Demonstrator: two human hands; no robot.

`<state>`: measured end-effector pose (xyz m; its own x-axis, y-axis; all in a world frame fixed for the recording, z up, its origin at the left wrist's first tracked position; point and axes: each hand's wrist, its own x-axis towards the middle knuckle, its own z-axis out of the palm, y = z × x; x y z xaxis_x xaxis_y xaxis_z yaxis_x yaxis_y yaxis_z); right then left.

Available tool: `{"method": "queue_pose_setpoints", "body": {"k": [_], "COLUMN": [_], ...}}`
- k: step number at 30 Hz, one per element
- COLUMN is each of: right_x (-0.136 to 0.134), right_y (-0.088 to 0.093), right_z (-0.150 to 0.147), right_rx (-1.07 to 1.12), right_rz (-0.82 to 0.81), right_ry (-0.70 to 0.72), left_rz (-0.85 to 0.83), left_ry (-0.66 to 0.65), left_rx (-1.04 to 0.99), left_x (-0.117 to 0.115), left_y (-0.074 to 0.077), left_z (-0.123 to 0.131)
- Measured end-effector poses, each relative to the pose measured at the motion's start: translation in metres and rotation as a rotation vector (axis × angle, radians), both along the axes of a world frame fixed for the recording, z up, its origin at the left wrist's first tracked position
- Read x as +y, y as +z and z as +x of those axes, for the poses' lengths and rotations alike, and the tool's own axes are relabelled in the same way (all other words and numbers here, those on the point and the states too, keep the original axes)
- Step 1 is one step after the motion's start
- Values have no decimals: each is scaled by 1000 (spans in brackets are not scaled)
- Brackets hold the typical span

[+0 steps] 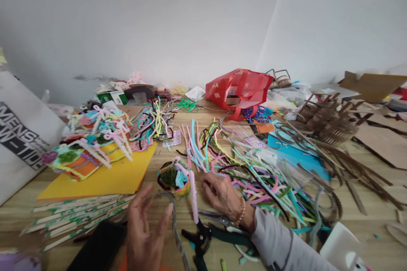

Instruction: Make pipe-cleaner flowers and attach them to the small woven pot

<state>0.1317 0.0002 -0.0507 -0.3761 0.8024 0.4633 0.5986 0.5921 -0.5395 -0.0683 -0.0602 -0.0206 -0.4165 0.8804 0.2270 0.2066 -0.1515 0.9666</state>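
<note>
L hand [144,228] is released, fingers & thumb spread, palm facing in, w/ nothing in its grip that I can see; a grey strip [175,220] runs past the thumb, can't tell if they touch. R hand [222,194] has its fingers curled, bracelet [242,211] on the wrist; can't tell if it's pinching anything. The small basket [173,180] sits on the table [178,120] btwn & just beyond the hands, w/ green & blue fuzzy bits in it. Its lilac stem [193,199] slants down twd the shears [203,237], which lie nr the R wrist. Phone [98,245] is L of the L hand, sticks [85,216] just beyond it. Big heap of fuzzy strips [263,178] R of the R hand; red bag [235,89] at the back.
</note>
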Motion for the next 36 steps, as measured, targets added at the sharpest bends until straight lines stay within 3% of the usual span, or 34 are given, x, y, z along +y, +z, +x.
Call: {"method": "queue_pose_setpoints", "body": {"k": [2, 8, 21, 36], "right_x": [0, 0, 2, 4], "right_y": [1, 3, -2, -2], "right_z": [0, -1, -3, -3], "right_rx": [-9, -10, 13, 29], "right_rz": [-4, 8, -27, -51], "right_ry": [-3, -8, -19, -5], "left_rz": [36, -76, -123, -137], "left_ry": [-49, -244, -370, -323], "left_rx": [21, 73, -179, -11], "left_x": [10, 30, 55, 49], "left_y": [1, 2, -6, 0], "left_z": [-4, -11, -18, -24]}}
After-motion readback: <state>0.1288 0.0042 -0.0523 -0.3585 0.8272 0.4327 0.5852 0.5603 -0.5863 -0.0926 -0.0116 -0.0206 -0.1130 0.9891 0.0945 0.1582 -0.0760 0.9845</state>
